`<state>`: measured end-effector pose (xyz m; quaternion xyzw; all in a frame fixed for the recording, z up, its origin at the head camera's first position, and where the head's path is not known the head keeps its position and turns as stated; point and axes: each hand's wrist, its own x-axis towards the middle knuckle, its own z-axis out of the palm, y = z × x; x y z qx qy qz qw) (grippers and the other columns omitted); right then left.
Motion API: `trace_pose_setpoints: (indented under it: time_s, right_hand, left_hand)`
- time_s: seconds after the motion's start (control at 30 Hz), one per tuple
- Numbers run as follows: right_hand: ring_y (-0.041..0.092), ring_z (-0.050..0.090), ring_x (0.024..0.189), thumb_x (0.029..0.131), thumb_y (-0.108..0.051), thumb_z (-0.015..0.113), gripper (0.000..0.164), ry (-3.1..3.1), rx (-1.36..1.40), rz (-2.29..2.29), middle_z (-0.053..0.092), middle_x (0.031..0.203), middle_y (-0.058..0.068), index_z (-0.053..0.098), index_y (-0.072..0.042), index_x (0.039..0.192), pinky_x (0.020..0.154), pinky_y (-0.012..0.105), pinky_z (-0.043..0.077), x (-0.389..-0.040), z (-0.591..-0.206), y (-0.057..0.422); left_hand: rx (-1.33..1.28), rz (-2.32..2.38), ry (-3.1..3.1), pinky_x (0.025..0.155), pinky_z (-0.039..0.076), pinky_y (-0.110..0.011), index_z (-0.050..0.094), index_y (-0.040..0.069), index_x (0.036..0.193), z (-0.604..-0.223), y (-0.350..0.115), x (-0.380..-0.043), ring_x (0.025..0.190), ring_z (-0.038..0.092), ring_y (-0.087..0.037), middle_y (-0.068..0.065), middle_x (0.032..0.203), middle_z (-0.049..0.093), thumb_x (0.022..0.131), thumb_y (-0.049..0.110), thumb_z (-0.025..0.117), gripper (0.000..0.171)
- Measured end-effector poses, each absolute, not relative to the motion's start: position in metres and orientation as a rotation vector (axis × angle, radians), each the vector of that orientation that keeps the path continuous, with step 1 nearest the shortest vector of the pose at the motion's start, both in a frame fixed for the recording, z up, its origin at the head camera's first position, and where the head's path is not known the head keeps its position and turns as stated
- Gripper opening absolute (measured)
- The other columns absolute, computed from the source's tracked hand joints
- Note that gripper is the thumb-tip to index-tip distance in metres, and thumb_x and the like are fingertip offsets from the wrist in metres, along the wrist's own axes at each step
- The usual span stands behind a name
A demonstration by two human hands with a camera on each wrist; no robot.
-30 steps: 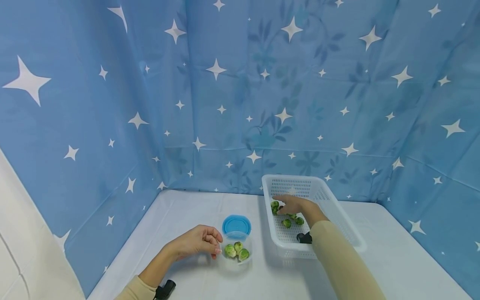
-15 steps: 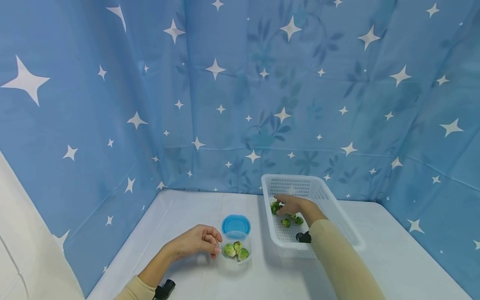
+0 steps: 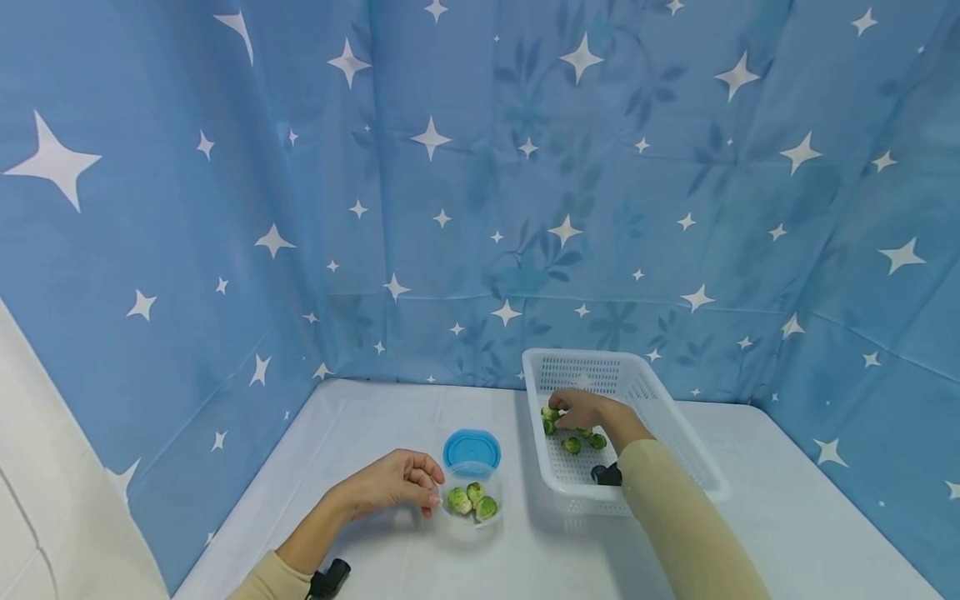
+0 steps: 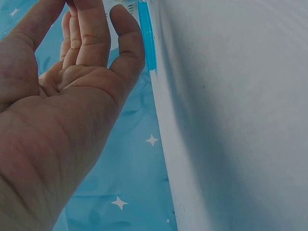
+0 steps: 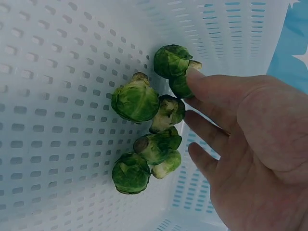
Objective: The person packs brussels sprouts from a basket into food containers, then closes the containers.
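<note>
In the head view my left hand (image 3: 397,485) is at the left rim of a small clear plastic container (image 3: 471,533), its thumb and fingertips pinching the edge. Several Brussels sprouts (image 3: 460,500) lie inside it. The left wrist view cuts off those fingertips at the top. My right hand (image 5: 260,139) reaches down into a white perforated basket (image 3: 551,471), thumb and forefinger pinching a Brussels sprout (image 5: 179,87) partly hidden by the thumb. Several more Brussels sprouts (image 5: 134,102) lie loose on the basket floor beside the fingers.
A blue lid (image 3: 472,447) lies on the white-covered table (image 3: 390,417), just behind the container. The basket's high walls surround my right hand. Blue starry cloth (image 3: 465,183) hangs behind and along both sides of the table.
My right forefinger has curled in from a stretched position, closing with the thumb on a Brussels sprout in the basket. The left hand and the container have stayed in place.
</note>
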<state>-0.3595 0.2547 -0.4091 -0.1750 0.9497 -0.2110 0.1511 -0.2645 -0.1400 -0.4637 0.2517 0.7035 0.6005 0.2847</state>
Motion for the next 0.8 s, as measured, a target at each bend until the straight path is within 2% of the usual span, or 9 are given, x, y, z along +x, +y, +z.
trace_pose_setpoints:
  time_s: [0.13,0.27,0.47,0.8]
  right_hand:
    - [0.034,0.062,0.118,0.103,-0.004,0.062,0.028,2.719,-0.513,-0.699,0.062,0.133,0.022,0.059,0.000,0.131,0.093,0.049,0.055,-0.3604,-0.4093,0.2557]
    - [0.024,0.063,0.101,0.102,-0.003,0.064,0.020,2.738,-0.526,-0.719,0.066,0.118,0.015,0.064,-0.001,0.121,0.083,0.043,0.056,-0.3619,-0.4102,0.2564]
    - [0.021,0.065,0.097,0.096,0.000,0.069,0.020,2.777,-0.519,-0.680,0.070,0.110,0.009,0.070,-0.002,0.116,0.081,0.042,0.058,-0.3618,-0.4096,0.2547]
    - [0.018,0.063,0.091,0.097,-0.002,0.069,0.018,2.784,-0.529,-0.683,0.070,0.106,0.006,0.073,-0.004,0.114,0.078,0.040,0.057,-0.3601,-0.4090,0.2548]
  left_hand:
    - [0.672,1.605,1.880,0.081,0.061,-0.039,0.059,-0.012,0.123,-0.4640,-0.1400,-0.2649,0.079,0.073,-0.018,-0.002,0.087,0.074,0.095,0.010,0.076,0.039]
    - [0.669,1.604,1.880,0.080,0.061,-0.039,0.059,-0.011,0.123,-0.4634,-0.1399,-0.2646,0.079,0.073,-0.019,-0.003,0.087,0.074,0.095,0.010,0.076,0.039]
    - [0.667,1.606,1.876,0.081,0.061,-0.039,0.059,-0.012,0.123,-0.4626,-0.1396,-0.2640,0.079,0.073,-0.018,-0.002,0.087,0.074,0.096,0.008,0.074,0.037]
    - [0.667,1.611,1.871,0.081,0.061,-0.038,0.059,-0.012,0.122,-0.4625,-0.1394,-0.2636,0.079,0.073,-0.018,-0.002,0.086,0.074,0.096,0.008,0.073,0.036]
